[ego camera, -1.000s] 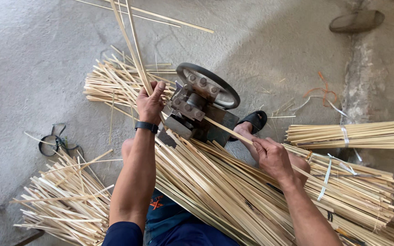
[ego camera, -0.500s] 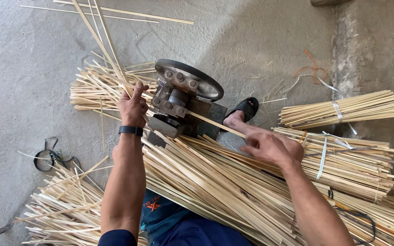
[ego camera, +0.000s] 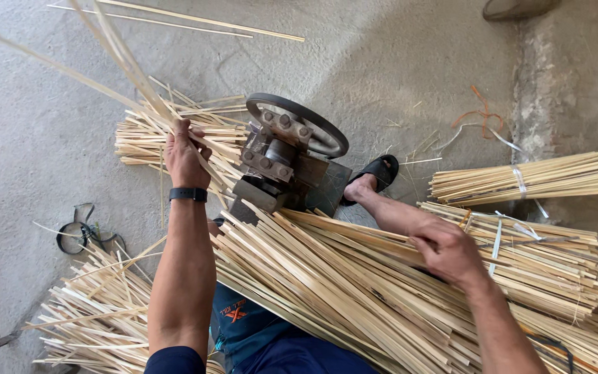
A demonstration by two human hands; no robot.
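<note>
A metal splitting machine [ego camera: 282, 170] with a round wheel [ego camera: 299, 121] stands on the concrete floor. My left hand [ego camera: 185, 156], with a black wristband, grips thin bamboo strips [ego camera: 115, 48] that fan up and away from the machine's left side. My right hand [ego camera: 448, 249] rests on a large pile of thicker bamboo slats [ego camera: 340, 277] lying across my lap and grips one slat that points into the machine. A heap of thin split strips [ego camera: 160, 135] lies behind the machine.
My foot in a black sandal [ego camera: 378, 173] sits right of the machine. Tied bamboo bundles [ego camera: 527, 180] lie at the right. Loose strips [ego camera: 98, 312] pile at lower left beside black scissors [ego camera: 81, 232]. Orange string [ego camera: 479, 114] lies on the floor.
My left hand has pulled the thin strips further out to the left of the machine. My right hand has slid back along the slat, toward the pile on my lap.
</note>
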